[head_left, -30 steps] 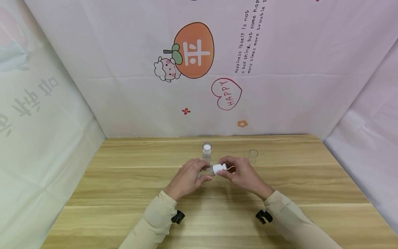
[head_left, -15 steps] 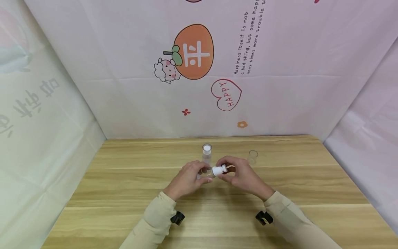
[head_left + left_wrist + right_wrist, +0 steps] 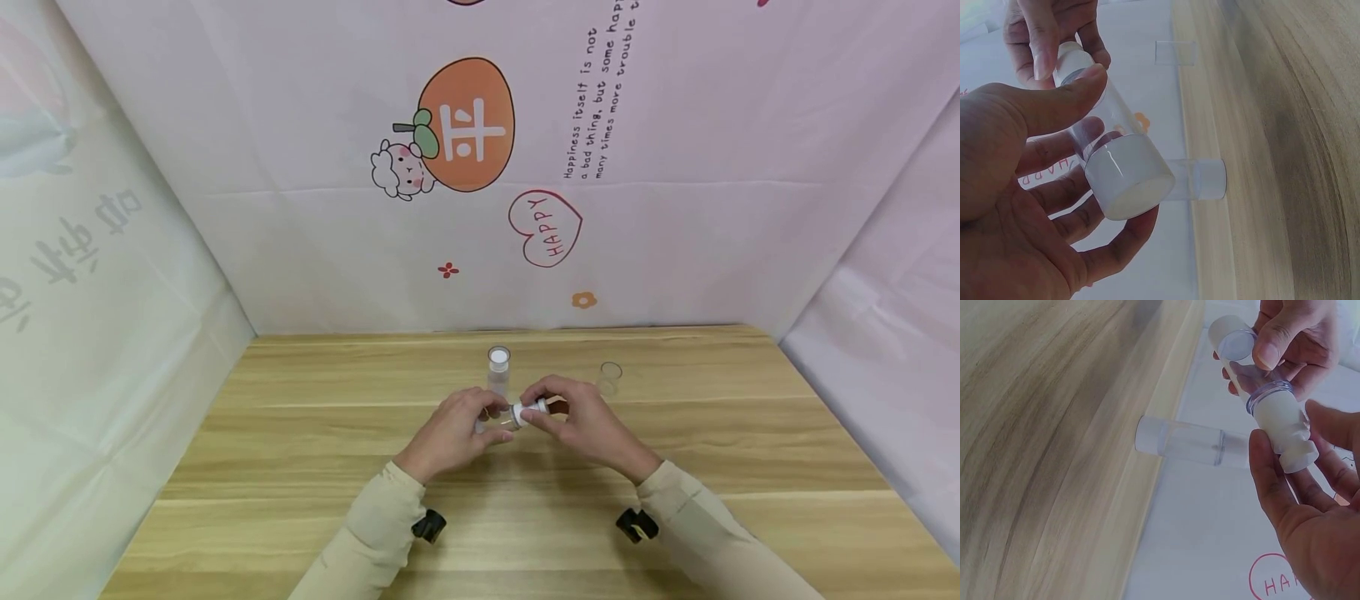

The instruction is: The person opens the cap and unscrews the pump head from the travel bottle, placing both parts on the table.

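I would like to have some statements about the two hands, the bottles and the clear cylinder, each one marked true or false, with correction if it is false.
1. The left hand holds a tilted bottle. True.
2. The clear cylinder stands on the table, apart from both hands. True.
3. The right hand holds nothing. False: it grips the white top of the tilted bottle.
4. A second bottle stands upright on the table. True.
5. The base of the tilted bottle is black. False: it is white.
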The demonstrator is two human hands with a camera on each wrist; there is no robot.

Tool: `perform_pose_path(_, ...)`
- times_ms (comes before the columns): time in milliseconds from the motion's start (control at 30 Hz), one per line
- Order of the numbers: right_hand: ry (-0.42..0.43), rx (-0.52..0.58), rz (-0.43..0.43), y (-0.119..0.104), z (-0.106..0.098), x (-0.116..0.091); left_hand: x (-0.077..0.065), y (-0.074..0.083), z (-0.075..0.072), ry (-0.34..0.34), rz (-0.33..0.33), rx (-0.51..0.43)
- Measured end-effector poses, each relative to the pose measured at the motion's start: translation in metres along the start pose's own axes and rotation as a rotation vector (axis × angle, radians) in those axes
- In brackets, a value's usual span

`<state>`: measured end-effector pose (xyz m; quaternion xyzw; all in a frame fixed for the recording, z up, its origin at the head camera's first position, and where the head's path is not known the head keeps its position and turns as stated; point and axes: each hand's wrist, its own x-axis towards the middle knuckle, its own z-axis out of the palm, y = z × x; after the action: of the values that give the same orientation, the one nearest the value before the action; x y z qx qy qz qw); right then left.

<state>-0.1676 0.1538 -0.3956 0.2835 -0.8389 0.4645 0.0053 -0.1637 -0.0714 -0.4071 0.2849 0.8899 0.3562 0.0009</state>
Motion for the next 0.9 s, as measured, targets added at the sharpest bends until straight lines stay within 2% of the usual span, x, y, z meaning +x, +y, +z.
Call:
perform_pose_path(333,0.008,-0.020,-0.020,0.004,0.001,0.000,0.000,0.000,0.000,0.003,0.015,0.008)
perform_pose_path(467,0.010,-0.033,0.011,0.005,0.000,0.000,-0.001,0.001,-0.001,0.012,0.026,0.017)
perform_pose_path(900,-0.115,-0.054,0.106,0.009,-0.009,-0.001,-0.001,0.000,-0.002,0.019,0.028,0.045)
